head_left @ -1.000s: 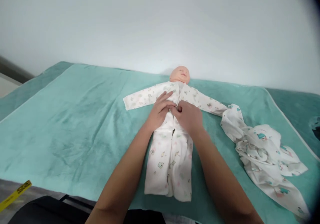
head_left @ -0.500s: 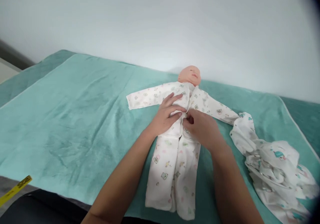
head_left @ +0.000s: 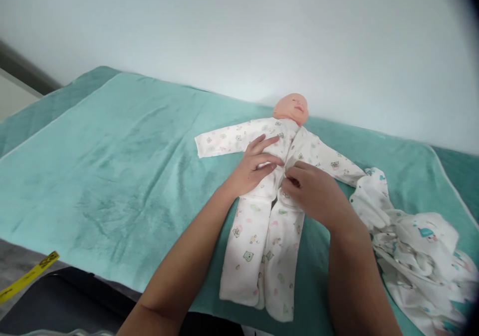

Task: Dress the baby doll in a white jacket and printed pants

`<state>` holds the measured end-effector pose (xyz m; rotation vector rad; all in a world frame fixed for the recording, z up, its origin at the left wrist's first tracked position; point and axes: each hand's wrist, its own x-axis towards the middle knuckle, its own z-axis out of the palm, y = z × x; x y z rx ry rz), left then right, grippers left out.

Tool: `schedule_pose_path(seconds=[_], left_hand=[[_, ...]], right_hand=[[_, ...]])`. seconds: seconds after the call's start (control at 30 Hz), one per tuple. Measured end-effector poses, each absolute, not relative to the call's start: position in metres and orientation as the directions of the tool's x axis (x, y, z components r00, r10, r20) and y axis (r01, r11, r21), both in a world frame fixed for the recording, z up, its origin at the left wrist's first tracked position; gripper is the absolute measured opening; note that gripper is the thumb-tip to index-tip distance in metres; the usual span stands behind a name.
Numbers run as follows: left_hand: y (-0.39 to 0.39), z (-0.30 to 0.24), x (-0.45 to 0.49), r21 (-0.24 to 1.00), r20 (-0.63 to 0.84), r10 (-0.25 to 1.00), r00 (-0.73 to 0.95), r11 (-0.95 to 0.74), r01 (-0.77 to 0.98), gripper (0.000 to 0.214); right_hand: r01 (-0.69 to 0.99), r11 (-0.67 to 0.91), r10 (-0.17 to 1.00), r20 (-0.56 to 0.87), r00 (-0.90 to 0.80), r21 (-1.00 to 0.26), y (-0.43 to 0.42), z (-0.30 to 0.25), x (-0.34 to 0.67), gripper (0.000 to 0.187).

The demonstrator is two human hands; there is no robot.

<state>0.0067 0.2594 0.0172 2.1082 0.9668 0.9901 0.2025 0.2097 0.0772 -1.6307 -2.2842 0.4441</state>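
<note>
A baby doll [head_left: 292,108] lies on its back, its head by the wall. It wears a white printed baby top [head_left: 267,126] with its long sleeves spread out, and matching pants [head_left: 247,248]. My left hand [head_left: 256,168] rests on the front of the top with fingers spread. Beside it, my right hand [head_left: 309,186] pinches the top's front edge near the middle of the belly. Its fingertips are partly hidden, so any fastener between them cannot be made out.
A crumpled white printed baby garment [head_left: 419,251] lies to the right, touching the sleeve end. Teal cloth [head_left: 123,161] covers the table up to the white wall [head_left: 232,31]. A yellow strip [head_left: 30,276] and a dark seat [head_left: 63,306] show at the lower left.
The view has shifted slightly, so the doll appears a little farther right and higher. My right hand has parted slightly from my left and still pinches the top's edge.
</note>
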Motion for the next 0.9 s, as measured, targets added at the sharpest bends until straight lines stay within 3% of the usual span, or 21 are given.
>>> schedule_pose_path(seconds=[0.3,0.53,0.9], left_hand=[[0.259,0.024,0.007,0.733,0.343,0.808,0.478,-0.549,0.402,0.028],[0.261,0.025,0.006,0.749,0.306,0.818,0.487,-0.522,0.407,0.024],[0.260,0.024,0.008,0.779,0.287,0.834,0.471,-0.490,0.393,0.023]], right_hand=[[0.695,0.374,0.925,0.298,-0.234,-0.615,0.231,0.054,0.200,0.020],[0.595,0.405,0.913,0.348,-0.214,-0.695,0.235,0.043,0.202,0.016],[0.532,0.198,0.973,0.229,-0.007,-0.823,0.241,0.032,0.207,0.015]])
